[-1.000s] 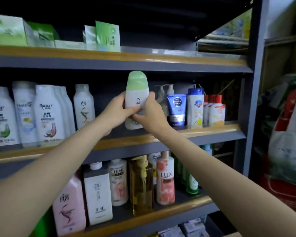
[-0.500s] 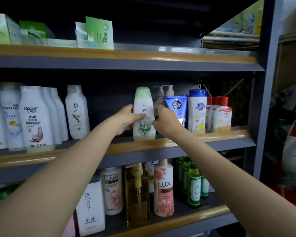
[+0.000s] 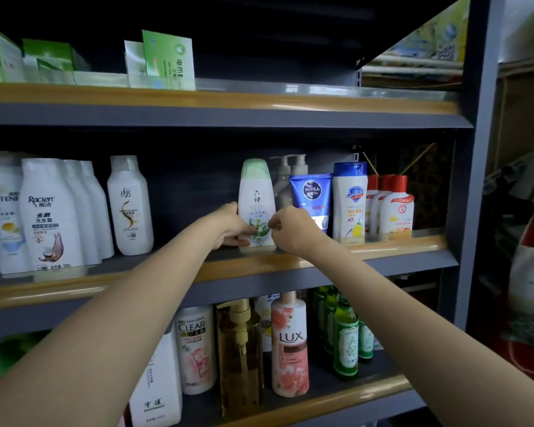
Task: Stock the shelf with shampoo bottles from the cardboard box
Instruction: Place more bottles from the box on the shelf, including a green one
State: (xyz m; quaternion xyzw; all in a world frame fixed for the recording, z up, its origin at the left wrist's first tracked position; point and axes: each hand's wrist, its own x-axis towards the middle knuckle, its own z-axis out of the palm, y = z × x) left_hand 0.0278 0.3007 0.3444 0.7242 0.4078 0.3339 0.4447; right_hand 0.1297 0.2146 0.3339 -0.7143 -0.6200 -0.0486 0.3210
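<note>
**Inspector:** Report the position of the item.

**Me:** The green-capped white bottle (image 3: 257,202) stands upright on the middle shelf (image 3: 383,246), its base just behind the wooden front lip. It sits just left of the blue Nivea Men tube (image 3: 311,195), with a grey pump bottle (image 3: 282,183) behind it and a gap between it and the white bottle with the gold swirl (image 3: 130,208) further left.

**Inspector:** Your hands?

**Me:** My left hand (image 3: 228,224) is curled around the bottle's lower left side, thumb across the front near the base. My right hand (image 3: 292,228) pinches the lower right edge at the label, fingertips (image 3: 272,224) on the front face. Both hold it.

**Inspector:** Surroundings?

**Me:** A Safeguard bottle with a blue cap (image 3: 350,201) and red-capped white bottles (image 3: 392,208) stand to the right. Racien and Pantene bottles line the far left. Below stand a Lux bottle (image 3: 289,343), a Clear bottle (image 3: 195,349), an amber pump bottle (image 3: 240,355) and green glass bottles (image 3: 346,340). Green cartons (image 3: 168,60) sit on the top shelf. The cardboard box is out of view.
</note>
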